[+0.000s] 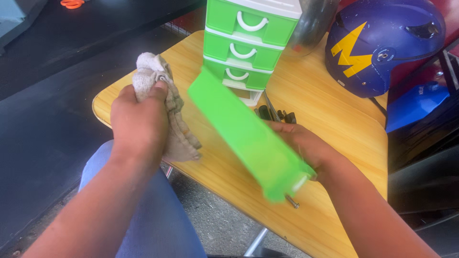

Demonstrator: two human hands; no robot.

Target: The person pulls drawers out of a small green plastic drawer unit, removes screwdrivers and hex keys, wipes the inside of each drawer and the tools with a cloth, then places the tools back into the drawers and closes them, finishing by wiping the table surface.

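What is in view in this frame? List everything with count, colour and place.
drawer: 1, green, pulled out, tilted, in the right hand
rag: 1, beige, in the left hand
drawer cabinet: 1, green with white handles, back of the table
table: 1, light wood
screw: 1, metal, on the table under the drawer's near end
small tools: several, dark, beside the cabinet
helmet: 1, blue with yellow mark, far right
scissors: 1, orange, top left
left hand: grip closed on rag
right hand: grip closed on drawer
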